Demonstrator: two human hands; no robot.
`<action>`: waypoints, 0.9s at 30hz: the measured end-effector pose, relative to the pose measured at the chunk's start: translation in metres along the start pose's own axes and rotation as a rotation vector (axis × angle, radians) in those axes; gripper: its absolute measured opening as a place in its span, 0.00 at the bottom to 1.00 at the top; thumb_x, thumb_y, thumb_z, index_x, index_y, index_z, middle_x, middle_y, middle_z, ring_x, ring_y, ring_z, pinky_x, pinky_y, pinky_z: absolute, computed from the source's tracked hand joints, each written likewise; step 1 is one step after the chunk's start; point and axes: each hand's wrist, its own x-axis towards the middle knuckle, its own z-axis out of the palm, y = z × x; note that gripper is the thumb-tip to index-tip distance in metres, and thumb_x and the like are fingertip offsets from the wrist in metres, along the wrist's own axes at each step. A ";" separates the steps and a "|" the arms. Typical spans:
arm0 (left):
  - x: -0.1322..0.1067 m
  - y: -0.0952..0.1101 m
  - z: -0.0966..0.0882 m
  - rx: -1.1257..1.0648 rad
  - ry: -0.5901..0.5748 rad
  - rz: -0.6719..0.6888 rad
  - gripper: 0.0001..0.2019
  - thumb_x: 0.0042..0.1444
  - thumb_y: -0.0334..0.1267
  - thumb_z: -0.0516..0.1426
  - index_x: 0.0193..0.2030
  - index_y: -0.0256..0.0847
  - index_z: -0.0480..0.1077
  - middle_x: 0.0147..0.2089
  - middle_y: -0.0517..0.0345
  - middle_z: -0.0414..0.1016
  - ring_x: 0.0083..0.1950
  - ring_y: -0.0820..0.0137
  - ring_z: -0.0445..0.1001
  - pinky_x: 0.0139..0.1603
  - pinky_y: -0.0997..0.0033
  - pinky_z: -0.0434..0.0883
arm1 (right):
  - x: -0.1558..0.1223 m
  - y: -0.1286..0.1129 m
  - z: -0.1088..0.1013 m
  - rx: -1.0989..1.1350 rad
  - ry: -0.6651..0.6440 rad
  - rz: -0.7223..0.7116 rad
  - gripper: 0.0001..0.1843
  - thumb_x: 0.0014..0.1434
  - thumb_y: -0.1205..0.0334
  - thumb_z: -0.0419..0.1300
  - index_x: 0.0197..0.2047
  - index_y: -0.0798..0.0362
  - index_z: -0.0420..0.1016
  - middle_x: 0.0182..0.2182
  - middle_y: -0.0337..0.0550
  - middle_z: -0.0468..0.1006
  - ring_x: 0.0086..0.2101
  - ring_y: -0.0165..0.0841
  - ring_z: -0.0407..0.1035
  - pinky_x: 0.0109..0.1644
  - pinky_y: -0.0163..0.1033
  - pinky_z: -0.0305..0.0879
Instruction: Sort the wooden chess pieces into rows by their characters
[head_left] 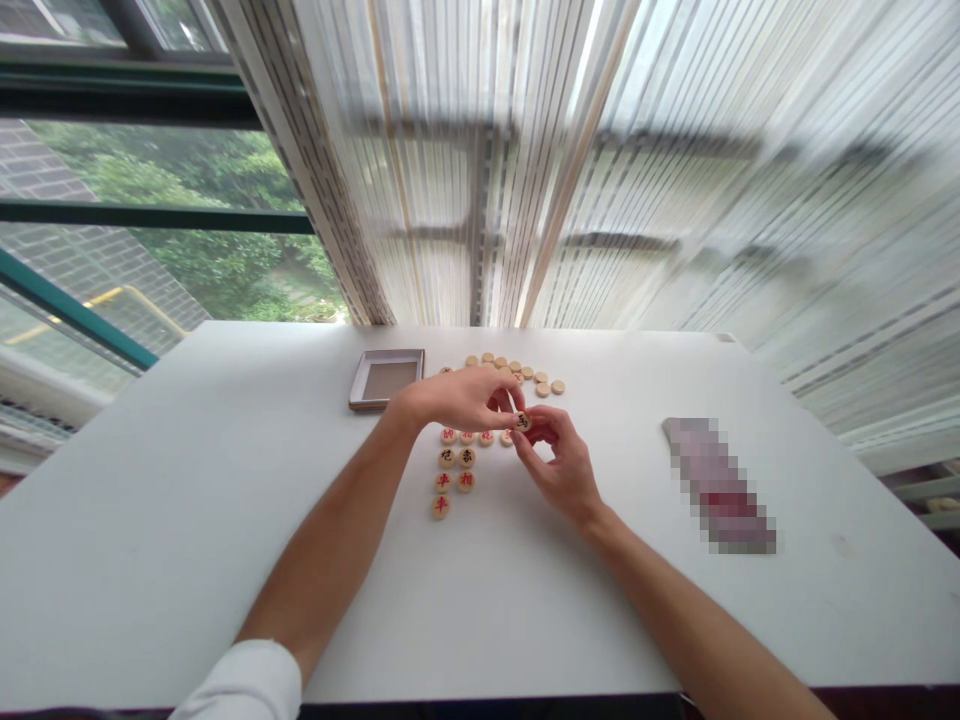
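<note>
Between my two hands, a round wooden Chinese chess piece (523,421) with a black character is held just above the table, its face turned toward me. My left hand (469,397) reaches across from the left and pinches its upper left side with thumb and fingers. From the right, my right hand (564,468) grips the same piece with thumb and fingertips. Below my left hand lie rows of face-up pieces, among them a black-marked piece (467,457), a red-marked piece (466,481) and the nearest red one (440,507). My left hand hides part of the layout.
Several blank-side-up pieces (558,387) curve along behind my hands. An open shallow box (388,378) stands at the back left. A pixelated object (720,485) lies on the right of the white table (187,520). Behind are a striped curtain (450,180) and a window.
</note>
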 end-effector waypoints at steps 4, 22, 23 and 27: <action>0.000 -0.001 0.000 -0.024 0.003 0.005 0.14 0.59 0.45 0.58 0.47 0.39 0.73 0.38 0.55 0.80 0.36 0.70 0.78 0.32 0.75 0.70 | 0.000 -0.002 0.000 0.036 -0.007 -0.001 0.15 0.64 0.59 0.62 0.53 0.48 0.67 0.40 0.44 0.78 0.38 0.36 0.76 0.44 0.46 0.76; 0.002 -0.004 0.001 0.025 0.010 0.043 0.14 0.56 0.43 0.61 0.46 0.39 0.74 0.40 0.54 0.79 0.40 0.68 0.77 0.36 0.74 0.71 | 0.002 0.000 -0.001 0.133 0.006 0.098 0.13 0.63 0.54 0.63 0.47 0.49 0.68 0.38 0.43 0.78 0.36 0.35 0.77 0.44 0.44 0.77; 0.002 -0.004 0.001 0.032 0.013 0.043 0.14 0.55 0.43 0.62 0.45 0.39 0.75 0.40 0.54 0.79 0.40 0.68 0.77 0.36 0.74 0.71 | 0.002 0.001 -0.001 0.133 0.007 0.103 0.13 0.63 0.53 0.64 0.46 0.49 0.69 0.37 0.43 0.78 0.36 0.35 0.77 0.43 0.44 0.77; 0.003 -0.001 0.002 0.045 -0.003 0.027 0.13 0.57 0.44 0.61 0.44 0.39 0.75 0.39 0.54 0.80 0.39 0.69 0.77 0.35 0.74 0.70 | 0.003 0.001 -0.003 0.132 0.020 0.125 0.14 0.61 0.51 0.65 0.43 0.50 0.70 0.34 0.42 0.78 0.33 0.35 0.77 0.39 0.43 0.77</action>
